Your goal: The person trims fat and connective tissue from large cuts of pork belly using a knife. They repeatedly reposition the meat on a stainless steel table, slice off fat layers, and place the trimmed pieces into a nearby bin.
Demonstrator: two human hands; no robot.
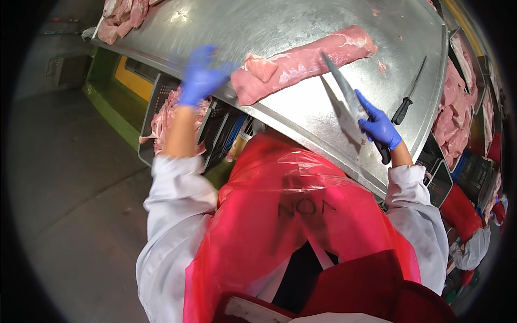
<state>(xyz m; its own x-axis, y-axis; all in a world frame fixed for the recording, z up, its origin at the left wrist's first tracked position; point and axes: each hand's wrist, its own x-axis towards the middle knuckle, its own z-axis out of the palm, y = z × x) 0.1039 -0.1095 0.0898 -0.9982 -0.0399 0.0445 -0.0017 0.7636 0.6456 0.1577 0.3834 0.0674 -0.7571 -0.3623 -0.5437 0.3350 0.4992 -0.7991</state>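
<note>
A long pink slab of raw meat lies across the steel table. My right hand, in a blue glove, grips the black handle of a broad-bladed knife whose tip rests against the meat near its right part. My left hand, also blue-gloved and blurred, hovers at the table's near edge just left of the meat's left end, fingers apart, holding nothing. A small cut piece sits on the meat's left end.
A second black-handled knife lies on the table at right. More meat is piled at the far left. Crates of meat sit below the table at left and right. Another worker in red stands at right.
</note>
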